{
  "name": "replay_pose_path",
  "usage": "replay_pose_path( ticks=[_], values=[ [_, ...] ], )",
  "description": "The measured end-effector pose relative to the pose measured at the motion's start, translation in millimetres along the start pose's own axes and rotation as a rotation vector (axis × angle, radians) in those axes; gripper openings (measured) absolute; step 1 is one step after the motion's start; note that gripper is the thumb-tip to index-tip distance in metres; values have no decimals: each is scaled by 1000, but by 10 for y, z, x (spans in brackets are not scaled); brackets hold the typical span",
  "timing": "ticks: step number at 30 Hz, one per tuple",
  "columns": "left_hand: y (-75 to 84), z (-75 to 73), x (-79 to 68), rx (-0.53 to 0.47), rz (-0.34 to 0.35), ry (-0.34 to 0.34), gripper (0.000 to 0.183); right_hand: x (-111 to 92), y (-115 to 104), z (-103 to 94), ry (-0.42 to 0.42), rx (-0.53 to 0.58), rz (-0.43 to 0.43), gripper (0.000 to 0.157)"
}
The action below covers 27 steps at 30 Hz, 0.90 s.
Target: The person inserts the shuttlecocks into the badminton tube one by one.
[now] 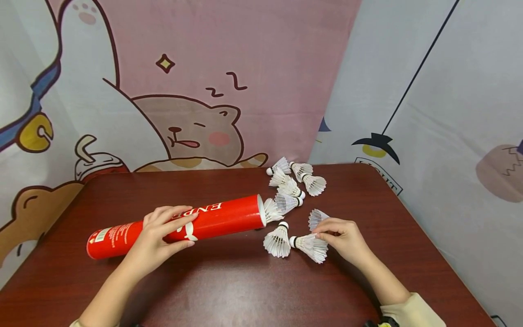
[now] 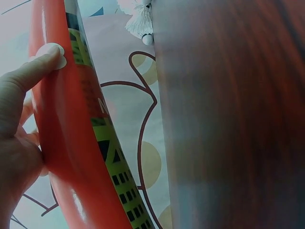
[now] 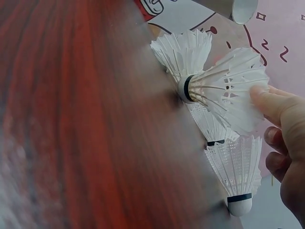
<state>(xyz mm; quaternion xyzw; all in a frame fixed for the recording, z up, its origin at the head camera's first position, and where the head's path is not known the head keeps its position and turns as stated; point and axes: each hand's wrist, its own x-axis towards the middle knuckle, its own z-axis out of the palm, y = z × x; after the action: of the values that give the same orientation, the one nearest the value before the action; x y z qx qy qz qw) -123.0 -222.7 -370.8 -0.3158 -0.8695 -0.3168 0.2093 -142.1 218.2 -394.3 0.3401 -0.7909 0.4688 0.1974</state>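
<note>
My left hand (image 1: 157,234) grips a red cardboard tube (image 1: 229,215) around its middle, with the thumb on the near side. The tube's open mouth points right and seems raised above the table. With thumb and fingertips, my right hand (image 1: 347,238) pinches the feather skirt of a white shuttlecock (image 3: 228,88), whose cork points left. Another feather shuttlecock (image 1: 278,240) stands just left of it, skirt toward me. Behind my right fingers is a netted plastic shuttlecock (image 3: 236,164), partly covered in the head view.
Several more shuttlecocks (image 1: 314,185) lie in a loose row toward the back edge of the brown table (image 1: 220,286). One shuttlecock (image 1: 271,210) is partly hidden behind the tube's mouth. A cartoon-printed cloth (image 1: 261,54) hangs behind the table.
</note>
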Motion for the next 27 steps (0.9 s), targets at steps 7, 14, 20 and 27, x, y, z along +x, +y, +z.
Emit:
replay_pose_path(
  ticks=[7,14,20,27],
  values=[
    [-2,-6,-4,6,-1,0,69,43,-71,-22,12,17,34,24],
    [-11,0,-2,-3,0,-1,58,147,-144,-32,63,54,36,24],
    [-11,3,5,-4,2,-2,62,254,-202,-34,99,124,33,24],
    [-7,-2,0,1,2,-1,61,374,-291,-33,138,138,27,24]
  ],
)
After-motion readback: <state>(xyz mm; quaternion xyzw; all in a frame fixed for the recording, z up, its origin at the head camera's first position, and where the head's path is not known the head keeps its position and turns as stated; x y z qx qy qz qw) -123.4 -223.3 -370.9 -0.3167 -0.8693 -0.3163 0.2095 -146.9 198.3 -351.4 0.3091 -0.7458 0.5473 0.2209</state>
